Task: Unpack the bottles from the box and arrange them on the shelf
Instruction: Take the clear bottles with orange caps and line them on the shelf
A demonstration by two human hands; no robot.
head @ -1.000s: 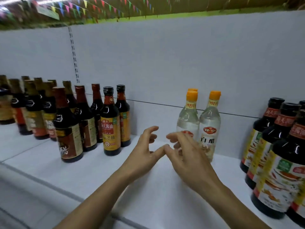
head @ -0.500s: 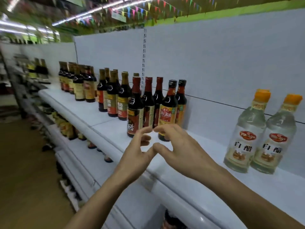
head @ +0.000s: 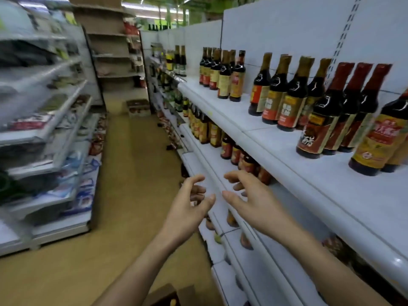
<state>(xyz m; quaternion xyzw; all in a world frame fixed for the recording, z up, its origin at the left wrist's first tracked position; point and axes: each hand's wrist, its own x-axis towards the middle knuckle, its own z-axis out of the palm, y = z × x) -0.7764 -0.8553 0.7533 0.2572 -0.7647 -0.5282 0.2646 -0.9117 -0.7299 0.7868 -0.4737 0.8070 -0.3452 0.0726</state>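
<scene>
Plainly, both hands are out in front of the person with nothing in them. The left hand point(head: 189, 202) and the right hand point(head: 249, 199) hang in the air side by side, thumbs pointing toward each other with a small gap between, fingers loosely bent and spread. They are in front of the rounded edges of the lower tiers; whether they touch anything cannot be told.

To the right runs the white top shelf point(head: 309, 180). It carries rows of dark bottles point(head: 318, 120) with brown or red foil necks and gold and red labels — all upright, in groups with bare patches between. More bottles point(head: 205, 129) stand on the tier below (partly hidden by the shelf lip).

At the very bottom edge of the view, beside the left forearm, the flaps of a cardboard box point(head: 165, 295) show low against the tan floor point(head: 132, 173) — its contents cannot be made out. Across the aisle, blurred shelving point(head: 44, 129) holds packaged goods.
</scene>
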